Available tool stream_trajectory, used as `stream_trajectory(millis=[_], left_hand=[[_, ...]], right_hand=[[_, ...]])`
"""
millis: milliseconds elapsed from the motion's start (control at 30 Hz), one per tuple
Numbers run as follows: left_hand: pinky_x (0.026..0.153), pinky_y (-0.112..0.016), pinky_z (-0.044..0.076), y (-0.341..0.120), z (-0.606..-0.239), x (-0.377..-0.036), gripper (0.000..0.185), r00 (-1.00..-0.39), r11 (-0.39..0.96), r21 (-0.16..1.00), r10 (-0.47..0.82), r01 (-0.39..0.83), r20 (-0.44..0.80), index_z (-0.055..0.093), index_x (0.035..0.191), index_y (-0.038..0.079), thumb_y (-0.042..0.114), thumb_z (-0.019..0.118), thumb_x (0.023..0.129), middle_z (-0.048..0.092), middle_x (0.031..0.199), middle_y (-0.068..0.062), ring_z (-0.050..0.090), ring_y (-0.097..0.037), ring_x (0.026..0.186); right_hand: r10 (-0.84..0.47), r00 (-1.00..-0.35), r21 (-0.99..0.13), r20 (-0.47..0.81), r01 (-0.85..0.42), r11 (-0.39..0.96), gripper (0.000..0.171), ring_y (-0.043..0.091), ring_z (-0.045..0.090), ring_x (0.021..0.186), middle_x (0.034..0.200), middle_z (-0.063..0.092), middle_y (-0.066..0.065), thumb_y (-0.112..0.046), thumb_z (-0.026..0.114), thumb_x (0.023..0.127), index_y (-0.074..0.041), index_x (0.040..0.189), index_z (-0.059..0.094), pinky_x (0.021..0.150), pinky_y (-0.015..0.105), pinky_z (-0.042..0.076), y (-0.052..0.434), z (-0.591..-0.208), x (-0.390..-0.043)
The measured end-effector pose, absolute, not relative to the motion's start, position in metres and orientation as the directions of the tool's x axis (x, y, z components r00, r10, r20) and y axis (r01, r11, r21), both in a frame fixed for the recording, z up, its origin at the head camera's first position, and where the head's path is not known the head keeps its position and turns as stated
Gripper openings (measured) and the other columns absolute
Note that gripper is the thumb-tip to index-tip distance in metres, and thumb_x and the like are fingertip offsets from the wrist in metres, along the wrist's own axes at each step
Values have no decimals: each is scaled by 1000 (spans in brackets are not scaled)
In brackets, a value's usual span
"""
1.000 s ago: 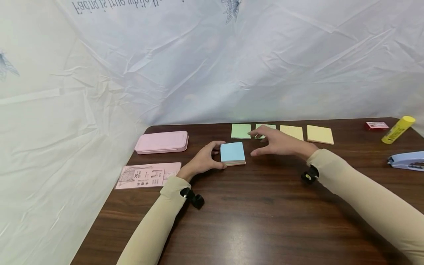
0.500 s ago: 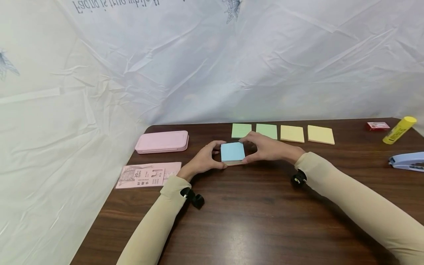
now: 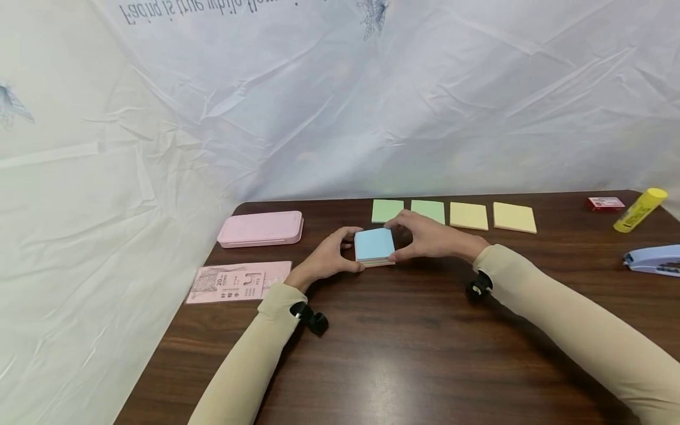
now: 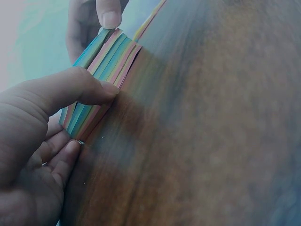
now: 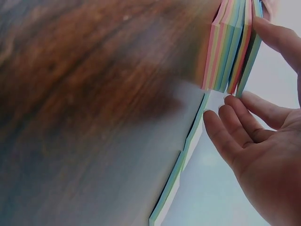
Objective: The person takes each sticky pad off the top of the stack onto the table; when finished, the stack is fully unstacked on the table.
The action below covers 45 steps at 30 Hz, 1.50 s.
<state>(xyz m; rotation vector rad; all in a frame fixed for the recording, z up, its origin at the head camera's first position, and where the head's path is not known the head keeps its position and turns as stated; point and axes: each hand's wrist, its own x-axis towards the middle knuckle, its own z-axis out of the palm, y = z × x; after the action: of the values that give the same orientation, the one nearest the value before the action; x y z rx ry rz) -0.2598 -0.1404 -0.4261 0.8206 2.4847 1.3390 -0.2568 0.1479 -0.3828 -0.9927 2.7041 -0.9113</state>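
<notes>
A square stack of sticky note pads [image 4: 113, 56] sits on the dark wooden table, its side striped in pink, yellow and blue. On top lies a light blue sticky note pad [image 3: 374, 243]. My left hand [image 3: 330, 255] grips the left side of the stack, thumb on the near face and fingers at the far side. From the right, my right hand [image 3: 427, 236] pinches the top blue pad between thumb and forefinger. The right wrist view shows a thin dark gap beneath that pad [image 5: 253, 56]; the other right fingers touch nothing there.
Behind the stack lie two green pads [image 3: 388, 211] and two yellow pads [image 3: 468, 216]. A pink case [image 3: 260, 229] and a pink printed packet [image 3: 239, 282] lie left. At right are a small red box [image 3: 605, 203], a yellow glue stick [image 3: 640, 210] and a light blue stapler [image 3: 653, 260].
My right hand has come left and down from beside the stack and taken hold of the top blue pad. The left hand has stayed on the stack.
</notes>
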Motion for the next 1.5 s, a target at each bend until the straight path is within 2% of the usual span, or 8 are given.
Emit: stream_trajectory(millis=[400, 500, 733, 933, 1233, 1500], left_hand=[[115, -39, 44, -139, -426, -259, 85, -826, 445, 810, 558, 381, 83, 47, 156, 7, 10, 90, 83, 53, 150, -13, 54, -29, 135], [115, -39, 44, -139, -426, -259, 85, -827, 447, 809, 557, 382, 84, 48, 157, 7, 9, 90, 83, 53, 150, -13, 54, -29, 135], [115, -40, 44, -139, -424, -259, 85, -826, 437, 813, 556, 385, 92, 47, 156, 4, 8, 90, 82, 54, 149, -15, 54, -30, 134], [115, -40, 44, -139, -425, -259, 84, -833, 445, 813, 547, 376, 86, 48, 155, 5, 7, 90, 82, 55, 148, -14, 55, -29, 134], [115, -39, 44, -140, -426, -260, 85, -831, 440, 815, 549, 377, 88, 48, 156, 5, 6, 90, 82, 54, 147, -15, 54, -29, 134], [115, -39, 44, -139, -425, -259, 85, -832, 443, 815, 548, 374, 85, 48, 156, 4, 6, 90, 82, 54, 148, -15, 54, -29, 134]], right_hand=[[-573, -814, -650, 95, -487, 583, 72, 33, 59, 125, 133, 57, 12, -34, 91, 86, -1, 142, 60, 106, 53, 52, 174, -377, -252], [-564, -819, -643, 105, -488, 590, 73, 33, 57, 127, 135, 57, 12, -36, 91, 87, -1, 143, 59, 106, 53, 52, 184, -374, -250], [-541, -833, -639, 119, -481, 600, 73, 34, 55, 128, 137, 55, 14, -29, 91, 88, 0, 145, 57, 105, 54, 53, 207, -367, -243], [-523, -845, -642, 111, -463, 612, 72, 33, 55, 123, 134, 56, 14, -28, 91, 87, 1, 144, 57, 106, 55, 51, 221, -367, -239], [-497, -865, -587, 66, -437, 682, 75, 34, 58, 127, 135, 59, 14, -35, 91, 86, 0, 143, 59, 103, 57, 51, 232, -372, -236], [-512, -858, -590, 53, -440, 676, 73, 34, 60, 122, 132, 58, 15, -33, 91, 86, 3, 142, 59, 101, 56, 52, 232, -377, -238]])
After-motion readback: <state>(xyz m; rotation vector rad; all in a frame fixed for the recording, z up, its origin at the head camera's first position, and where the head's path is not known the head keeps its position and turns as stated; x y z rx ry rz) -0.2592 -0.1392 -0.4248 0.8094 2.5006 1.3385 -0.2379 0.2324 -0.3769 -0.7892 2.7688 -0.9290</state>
